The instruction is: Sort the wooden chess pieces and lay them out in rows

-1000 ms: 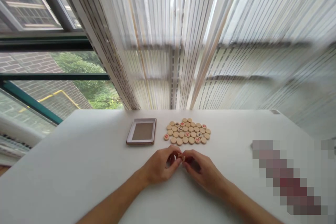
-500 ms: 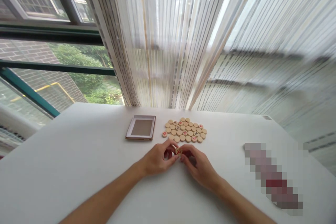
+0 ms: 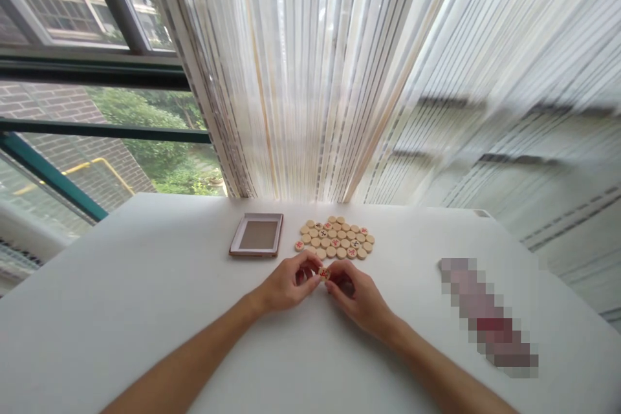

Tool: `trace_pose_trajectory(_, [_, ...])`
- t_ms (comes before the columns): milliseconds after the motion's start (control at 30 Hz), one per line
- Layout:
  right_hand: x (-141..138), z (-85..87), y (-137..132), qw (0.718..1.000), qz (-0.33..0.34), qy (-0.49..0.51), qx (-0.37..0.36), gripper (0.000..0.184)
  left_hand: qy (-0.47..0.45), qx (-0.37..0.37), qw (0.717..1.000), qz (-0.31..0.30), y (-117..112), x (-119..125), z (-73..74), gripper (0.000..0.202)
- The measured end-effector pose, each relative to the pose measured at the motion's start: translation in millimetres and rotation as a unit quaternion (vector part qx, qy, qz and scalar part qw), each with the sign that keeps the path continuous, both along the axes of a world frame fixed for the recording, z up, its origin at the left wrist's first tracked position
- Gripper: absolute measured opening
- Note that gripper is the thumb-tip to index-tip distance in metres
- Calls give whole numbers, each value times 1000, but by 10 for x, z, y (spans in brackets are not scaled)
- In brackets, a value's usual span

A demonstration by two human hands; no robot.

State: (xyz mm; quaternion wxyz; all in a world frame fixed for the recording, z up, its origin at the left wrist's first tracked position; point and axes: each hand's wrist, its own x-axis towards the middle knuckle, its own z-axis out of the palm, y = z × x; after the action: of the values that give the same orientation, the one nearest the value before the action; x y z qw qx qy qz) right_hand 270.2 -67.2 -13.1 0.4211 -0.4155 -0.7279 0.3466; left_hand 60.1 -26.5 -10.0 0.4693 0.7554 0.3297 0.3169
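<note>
A round wooden Chinese chess piece [image 3: 324,273] with a red character on its face is held up on edge between my two hands. My left hand [image 3: 286,283] pinches it from the left with thumb and fingers. From the other side, the fingertips and thumb of my right hand [image 3: 361,296] close on its right edge. Just beyond my fingers lies a cluster of similar Chinese chess pieces [image 3: 343,244], flat and packed close together. Most show plain pale wood; several show red or black characters. My left fingers partly cover the nearest pieces.
A shallow open box or lid [image 3: 261,235] with a light rim sits left of the pieces on the white table [image 3: 218,336]. To the right lies a long pixelated item [image 3: 490,320], its kind hidden. Striped string curtains [image 3: 301,77] hang behind the table's far edge, beside an open window.
The whole view has shifted slightly, so the table things appear a little further left. Both hands keep hold of the same Chinese chess piece, with little change in their pose.
</note>
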Motion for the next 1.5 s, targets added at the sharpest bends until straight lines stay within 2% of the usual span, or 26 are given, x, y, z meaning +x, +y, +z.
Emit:
trace_pose_trajectory(267, [9,31,-8,1000,12,-19,-1,8,8,8,1000,5,29,3,-2,26])
trace_pose_trajectory(433, [6,13,1,1000,11,-26,-10,11,-8,-15,1000,14,21,12,-3,29])
trace_pose_trajectory(633, [7,2,5,999,6,-31,-14,10,18,-1,1000,6,9,1,-1,27])
trace_pose_trajectory(1000, [12,57,-14,999,31,-6,-5,14,18,8,1000,13,22,-5,0,25])
trace_pose_trajectory(1333, [12,10,2,1000,20,-9,-22,11,24,6,1000,6,8,-1,34,28])
trace_pose_trajectory(1500, [8,38,-10,1000,19,-5,-21,10,30,6,1000,4,0,0,35,26])
